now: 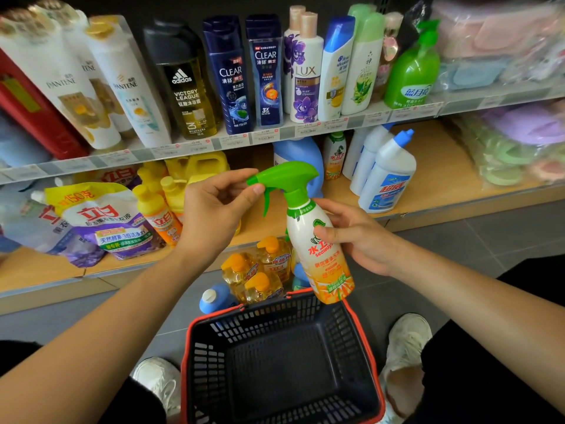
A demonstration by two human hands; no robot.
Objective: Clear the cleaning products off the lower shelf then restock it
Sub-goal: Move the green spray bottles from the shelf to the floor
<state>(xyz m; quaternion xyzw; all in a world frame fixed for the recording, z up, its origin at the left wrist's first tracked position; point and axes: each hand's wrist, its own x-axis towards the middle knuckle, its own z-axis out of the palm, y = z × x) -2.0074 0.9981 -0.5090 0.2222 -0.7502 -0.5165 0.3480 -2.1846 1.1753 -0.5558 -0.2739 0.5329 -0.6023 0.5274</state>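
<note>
So on my feed both hands were on the spray bottle (318,258), held up in the air just over the far rim of the basket (269,322) and out in front of the lower shelf (443,160), not standing on it. The left hand (214,215) pinched the nozzle tip of the glossy green trigger head between thumb and forefinger, the other fingers loosely curled. The right hand (357,237) wrapped the body, thumb across the front label, fingers round the back. The bottle was smooth plastic, white at its rounded shoulder and orange lower down, tilted with its base toward the basket.

The basket was black plastic with slotted walls and a red rim, sitting on grey floor tiles between the person's white sneakers (406,341). Just beyond it on the floor stood a cluster of clear amber pump bottles (260,270) with orange caps, plus a blue bottle (214,298) with a white cap.

The lower shelf was a wood-look board. On it were white bent-neck bottles (386,175) with blue caps on the right, a second bottle (334,157) with the same orange label beside a big blue jug (301,157), chunky yellow jugs (198,166) with moulded handles, small yellow-and-orange bottles (156,215), and crinkly soft refill pouches (101,221) lying at the left. The shelf above carried upright shampoo bottles (232,75).
</note>
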